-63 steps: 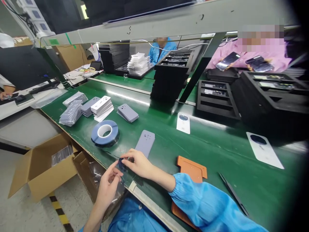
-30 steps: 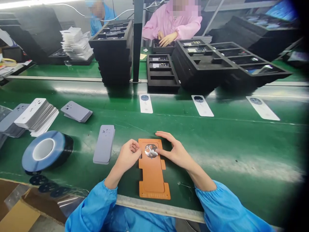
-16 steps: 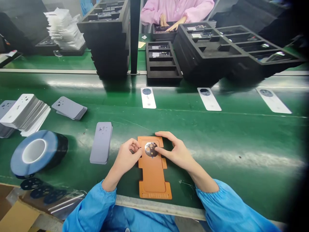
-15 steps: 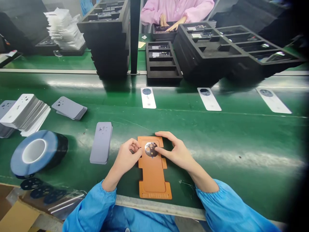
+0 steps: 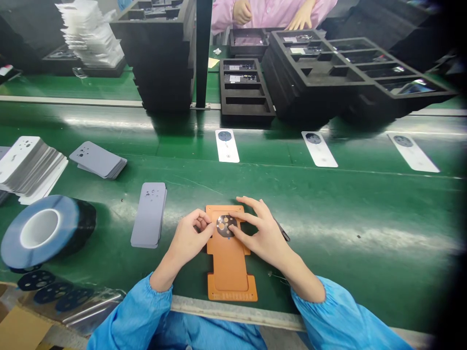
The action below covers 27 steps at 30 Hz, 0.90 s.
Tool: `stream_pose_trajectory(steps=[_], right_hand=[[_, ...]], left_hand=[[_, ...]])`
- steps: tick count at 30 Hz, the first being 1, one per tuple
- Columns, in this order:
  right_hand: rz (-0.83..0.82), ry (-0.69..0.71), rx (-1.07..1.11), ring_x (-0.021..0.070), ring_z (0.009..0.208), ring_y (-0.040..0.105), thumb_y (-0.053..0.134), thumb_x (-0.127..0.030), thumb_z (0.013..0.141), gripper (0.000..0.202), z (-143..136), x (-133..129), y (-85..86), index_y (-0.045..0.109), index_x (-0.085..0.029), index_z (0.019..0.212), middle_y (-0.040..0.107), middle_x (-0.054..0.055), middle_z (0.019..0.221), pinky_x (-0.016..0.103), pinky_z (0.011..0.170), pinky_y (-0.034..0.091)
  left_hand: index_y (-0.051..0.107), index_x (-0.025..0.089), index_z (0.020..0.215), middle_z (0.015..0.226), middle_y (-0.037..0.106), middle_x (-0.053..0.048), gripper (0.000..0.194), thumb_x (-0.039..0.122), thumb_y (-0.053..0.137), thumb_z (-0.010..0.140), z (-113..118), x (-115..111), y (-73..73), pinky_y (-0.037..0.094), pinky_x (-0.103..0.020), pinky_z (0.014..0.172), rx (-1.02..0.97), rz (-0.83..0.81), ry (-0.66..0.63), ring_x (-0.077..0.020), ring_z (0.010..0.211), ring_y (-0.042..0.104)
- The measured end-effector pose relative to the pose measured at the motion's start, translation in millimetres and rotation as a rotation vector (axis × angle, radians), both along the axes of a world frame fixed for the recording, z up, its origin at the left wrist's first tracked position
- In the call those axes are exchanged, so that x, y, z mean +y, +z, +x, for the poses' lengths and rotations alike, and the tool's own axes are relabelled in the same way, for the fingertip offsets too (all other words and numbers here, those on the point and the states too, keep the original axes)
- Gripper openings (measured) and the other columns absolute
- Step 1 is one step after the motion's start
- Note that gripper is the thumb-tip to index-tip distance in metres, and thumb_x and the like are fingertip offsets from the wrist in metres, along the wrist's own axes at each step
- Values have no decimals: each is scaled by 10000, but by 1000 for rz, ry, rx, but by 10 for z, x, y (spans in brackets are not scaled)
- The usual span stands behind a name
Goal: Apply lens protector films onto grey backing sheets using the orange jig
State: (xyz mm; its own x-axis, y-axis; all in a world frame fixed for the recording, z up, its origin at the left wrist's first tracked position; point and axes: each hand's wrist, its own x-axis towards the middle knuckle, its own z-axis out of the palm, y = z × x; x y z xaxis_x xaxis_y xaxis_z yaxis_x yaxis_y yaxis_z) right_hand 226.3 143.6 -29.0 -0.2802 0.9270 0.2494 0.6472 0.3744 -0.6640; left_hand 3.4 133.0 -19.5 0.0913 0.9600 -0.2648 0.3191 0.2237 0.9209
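On an orange tray-like fixture (image 5: 230,267) lies a round dark camera-lens sticker (image 5: 226,232) with several holes. My left hand (image 5: 192,236) is at the fixture's left edge, thumb and forefinger pinched together beside the sticker; what lies between their tips is too small to make out. Over the right side of the sticker is my right hand (image 5: 264,233), its fingers spread and thumb and forefinger touching the surface. A dark slim object (image 5: 283,230) pokes out behind the right hand, mostly hidden, and I cannot tell whether it is held.
Grey phone-shaped sheets (image 5: 149,214) lie stacked at left, near a big blue tape roll (image 5: 69,243) and a white sheet stack (image 5: 25,165). White phone-shaped sheets (image 5: 228,151) lie along the belt. Black trays (image 5: 248,109) stand behind, where a co-worker in pink (image 5: 270,14) is.
My right hand has shifted so its forefinger now rests on the sticker along with the thumb. The dark slim object now shows behind it. The co-worker's hands have moved apart.
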Motion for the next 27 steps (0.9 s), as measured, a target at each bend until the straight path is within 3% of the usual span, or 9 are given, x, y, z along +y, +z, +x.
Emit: stream_pose_trajectory(steps=[5, 8, 12, 27], right_hand=[[-170, -64, 213, 289, 1222, 630, 720, -301, 874, 65, -63, -27, 83, 778, -280, 897, 660, 92, 1315, 506, 1044, 506], [-248, -116, 294, 295, 1227, 632, 738, -297, 854, 58, -98, -22, 117, 775, -269, 820, 674, 86, 1296, 495, 1047, 497], [-297, -78, 312, 302, 1268, 610, 745, -282, 845, 60, -123, -5, 106, 802, -283, 830, 674, 74, 1316, 501, 1061, 489], [-221, -92, 287, 296, 1215, 641, 740, -293, 854, 101, -96, 0, 46, 810, -299, 927, 687, 68, 1309, 496, 1032, 519]], left_hand=[[614, 199, 813, 668, 575, 28, 112, 298, 658, 844, 8, 11, -7, 398, -237, 580, 9, -1, -3, -128, 627, 552], [614, 200, 813, 668, 575, 28, 114, 301, 660, 839, 5, 11, -6, 393, -235, 572, 12, -3, -6, -128, 622, 546], [618, 199, 817, 674, 571, 25, 99, 292, 646, 838, -1, 13, -10, 395, -233, 573, 10, 0, -13, -127, 624, 534], [699, 200, 803, 675, 546, 18, 78, 234, 631, 822, 13, 4, 9, 385, -224, 551, 22, 61, -11, -120, 607, 503]])
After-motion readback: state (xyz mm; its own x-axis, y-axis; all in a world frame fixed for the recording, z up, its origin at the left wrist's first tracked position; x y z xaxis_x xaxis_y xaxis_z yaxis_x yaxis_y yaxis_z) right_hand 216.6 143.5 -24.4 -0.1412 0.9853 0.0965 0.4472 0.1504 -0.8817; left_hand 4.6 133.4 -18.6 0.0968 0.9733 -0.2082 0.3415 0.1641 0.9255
